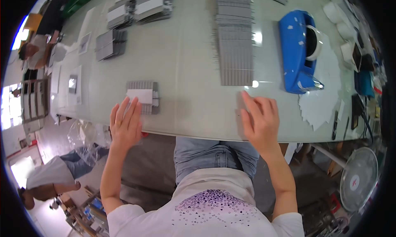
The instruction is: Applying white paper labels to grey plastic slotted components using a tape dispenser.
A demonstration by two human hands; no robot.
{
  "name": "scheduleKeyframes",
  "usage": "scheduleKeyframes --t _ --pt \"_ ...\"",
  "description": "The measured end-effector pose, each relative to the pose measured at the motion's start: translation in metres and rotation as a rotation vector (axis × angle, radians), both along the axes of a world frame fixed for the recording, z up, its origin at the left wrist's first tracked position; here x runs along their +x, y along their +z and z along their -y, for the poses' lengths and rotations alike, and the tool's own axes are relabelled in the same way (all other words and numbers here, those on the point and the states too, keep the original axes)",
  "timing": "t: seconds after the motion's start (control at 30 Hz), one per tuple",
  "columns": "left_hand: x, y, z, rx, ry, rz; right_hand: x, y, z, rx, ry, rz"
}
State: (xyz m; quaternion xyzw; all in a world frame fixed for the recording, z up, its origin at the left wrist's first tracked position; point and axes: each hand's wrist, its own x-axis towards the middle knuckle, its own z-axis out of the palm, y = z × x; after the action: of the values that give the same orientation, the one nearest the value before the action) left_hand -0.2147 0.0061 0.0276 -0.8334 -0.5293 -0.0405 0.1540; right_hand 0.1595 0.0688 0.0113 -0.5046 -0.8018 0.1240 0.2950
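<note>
My left hand (126, 125) lies with its fingers stretched out at the near left edge of a small grey ribbed bundle (150, 109). A white paper strip (140, 95) covers the middle of that bundle, and my fingertips reach its lower edge. To the right, my right hand (262, 120) hovers over or rests on the table near its front edge, index finger pointing forward and thumb apart, holding nothing visible. Just ahead of it ends a long row of overlapping grey flat pieces (235, 51) with thin ends sticking out along both sides.
A blue tape dispenser (292, 51) with a white roll stands on the right beside white paper sheets (326, 101). Several grey bundles (110, 44) sit at the back left of the table (187, 72). A fan (358, 179) is at the lower right; other people are at the left.
</note>
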Motion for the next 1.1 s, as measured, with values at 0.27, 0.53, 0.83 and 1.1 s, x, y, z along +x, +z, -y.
scheduleKeyframes --t 0.27,0.53,0.83,1.1 --pt "0.102 -0.015 0.013 0.065 -0.148 0.431 -0.002 -0.008 -0.005 0.074 0.005 0.061" --pt "0.172 -0.015 -0.005 0.016 -0.149 0.766 0.024 0.008 0.067 0.077 -0.054 0.141" --pt "0.178 -0.019 -0.014 -0.028 -0.126 0.739 0.126 0.008 0.070 0.082 -0.464 0.392" --pt "0.168 -0.021 -0.001 -0.101 -0.033 0.605 0.105 0.016 0.101 -0.010 -0.563 -0.187"
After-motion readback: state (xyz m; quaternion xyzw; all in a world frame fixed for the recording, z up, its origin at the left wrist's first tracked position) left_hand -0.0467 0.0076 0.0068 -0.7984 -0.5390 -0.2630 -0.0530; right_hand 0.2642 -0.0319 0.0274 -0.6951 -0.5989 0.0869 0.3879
